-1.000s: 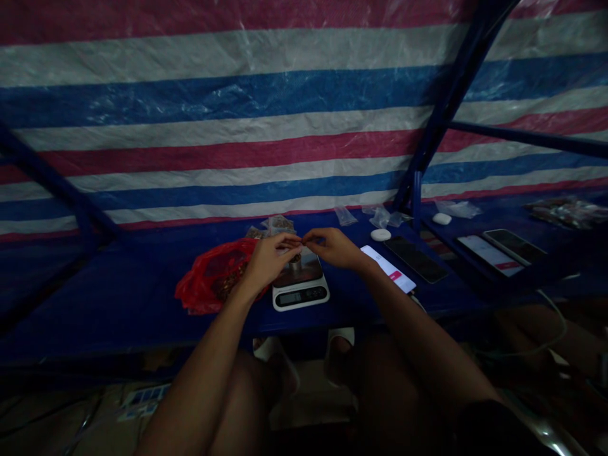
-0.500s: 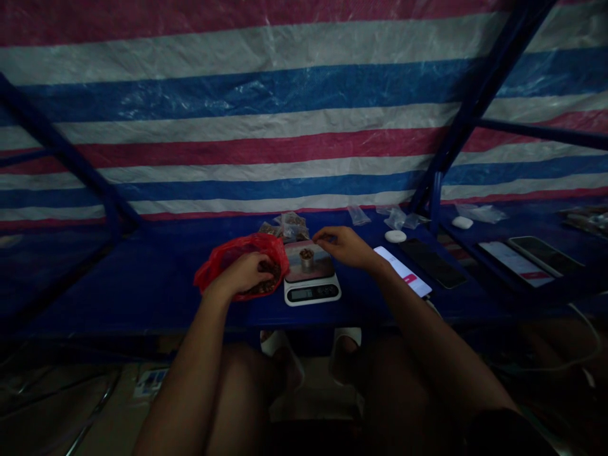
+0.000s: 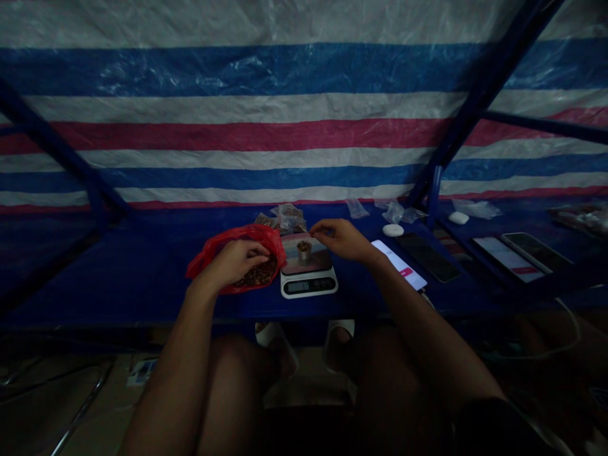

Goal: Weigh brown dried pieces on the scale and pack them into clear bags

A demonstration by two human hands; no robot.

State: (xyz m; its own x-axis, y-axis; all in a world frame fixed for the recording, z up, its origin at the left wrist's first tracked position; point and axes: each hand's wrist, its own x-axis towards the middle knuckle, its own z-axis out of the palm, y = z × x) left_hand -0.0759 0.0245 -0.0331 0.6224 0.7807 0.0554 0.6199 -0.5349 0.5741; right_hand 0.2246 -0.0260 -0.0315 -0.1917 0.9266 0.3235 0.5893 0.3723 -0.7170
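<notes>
My left hand (image 3: pixel 236 261) is over the mouth of a red plastic bag (image 3: pixel 206 248), its thumb and fingers drawn together. What they hold, if anything, is too small to make out. Small brown pieces (image 3: pixel 259 273) lie in the bag below the fingertips. To the right stands a white digital scale (image 3: pixel 310 286), its display lit but unreadable. A small cup (image 3: pixel 304 253) filled with brown pieces sits upright on its platform. My right hand (image 3: pixel 342 239) hovers by the platform's back right corner, fingertips pinched; I cannot see anything certain between them.
Filled clear packets (image 3: pixel 289 218) lie behind the scale. Empty clear bags (image 3: pixel 394 211), a white rounded case (image 3: pixel 393 230), a lit phone (image 3: pixel 398 266) and a dark phone (image 3: pixel 430 258) are to the right on the blue table (image 3: pixel 142 278). A striped tarp (image 3: pixel 266 136) hangs behind.
My left hand has lifted a little out of the brown pieces, so more of them show. My right hand stays near the scale's corner. The whole view has shifted slightly.
</notes>
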